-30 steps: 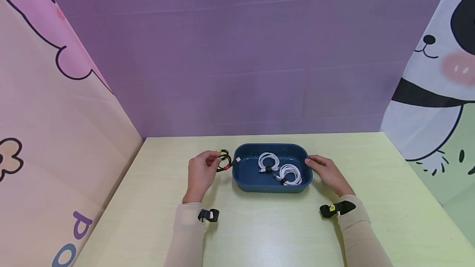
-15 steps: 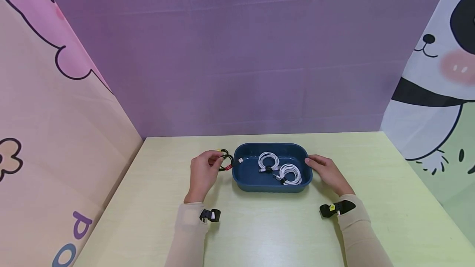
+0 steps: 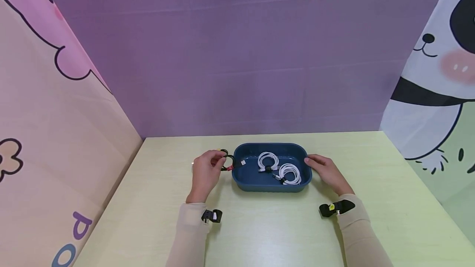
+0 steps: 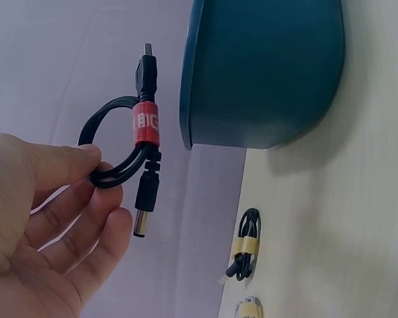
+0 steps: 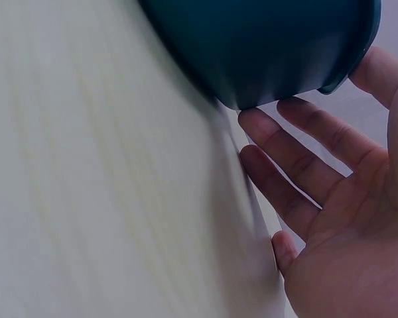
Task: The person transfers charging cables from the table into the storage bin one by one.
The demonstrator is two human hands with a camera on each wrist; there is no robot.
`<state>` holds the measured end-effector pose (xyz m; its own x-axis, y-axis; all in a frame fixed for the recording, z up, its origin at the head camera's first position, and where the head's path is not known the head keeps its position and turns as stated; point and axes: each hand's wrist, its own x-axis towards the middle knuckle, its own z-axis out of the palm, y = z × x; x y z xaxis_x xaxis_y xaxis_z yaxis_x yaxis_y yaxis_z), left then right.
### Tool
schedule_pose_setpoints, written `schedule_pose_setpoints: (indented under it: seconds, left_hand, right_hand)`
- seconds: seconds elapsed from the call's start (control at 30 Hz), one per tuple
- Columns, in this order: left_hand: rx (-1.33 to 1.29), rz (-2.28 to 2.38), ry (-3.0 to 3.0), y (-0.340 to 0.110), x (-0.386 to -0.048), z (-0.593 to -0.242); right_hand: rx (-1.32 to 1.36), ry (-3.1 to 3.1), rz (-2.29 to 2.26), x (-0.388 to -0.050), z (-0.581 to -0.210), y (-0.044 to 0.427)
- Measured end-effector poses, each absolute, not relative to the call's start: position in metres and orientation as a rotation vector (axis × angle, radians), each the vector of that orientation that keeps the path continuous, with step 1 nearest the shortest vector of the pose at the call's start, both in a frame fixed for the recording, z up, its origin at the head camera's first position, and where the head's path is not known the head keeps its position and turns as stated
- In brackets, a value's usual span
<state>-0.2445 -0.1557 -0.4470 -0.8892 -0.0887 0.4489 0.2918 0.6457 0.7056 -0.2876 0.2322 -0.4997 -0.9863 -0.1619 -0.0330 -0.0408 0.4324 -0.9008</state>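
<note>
My left hand [image 3: 205, 174] pinches a coiled black cable [image 4: 119, 173] between thumb and fingertips. A red strap binds the coil; a USB plug sticks out at one end and a round barrel plug at the other. In the head view, the USB plug [image 3: 243, 162] reaches over the left rim of a dark blue box [image 3: 259, 188]. Two coiled white cables, one farther back [image 3: 268, 161] and one nearer [image 3: 290, 174], lie inside the box with black ties. My right hand [image 3: 328, 172] holds the box's right end, thumb at the rim and fingertips against the outer wall.
Behind the left hand, a black cable bundle [image 4: 249, 245] with a yellow strap lies on the pale table [image 3: 259, 234]. Beside it, another yellow-strapped bundle [image 4: 250, 308] is partly cut off. A purple cloth [image 3: 237, 61] hangs beyond the table, with printed panels at both sides.
My left hand has moved slightly right with the black cable, bringing its USB plug over the box's rim. The right hand and the box stay in place.
</note>
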Motion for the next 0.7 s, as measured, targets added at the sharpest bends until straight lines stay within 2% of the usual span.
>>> schedule_pose_setpoints:
  seconds: [0.7]
  left_hand:
    - [-0.253,-1.117,-2.402,-0.1472,-0.2445,-0.4464]
  right_hand:
    - [-0.175,2.548,-1.606,-0.2861,-0.4984,0.2325]
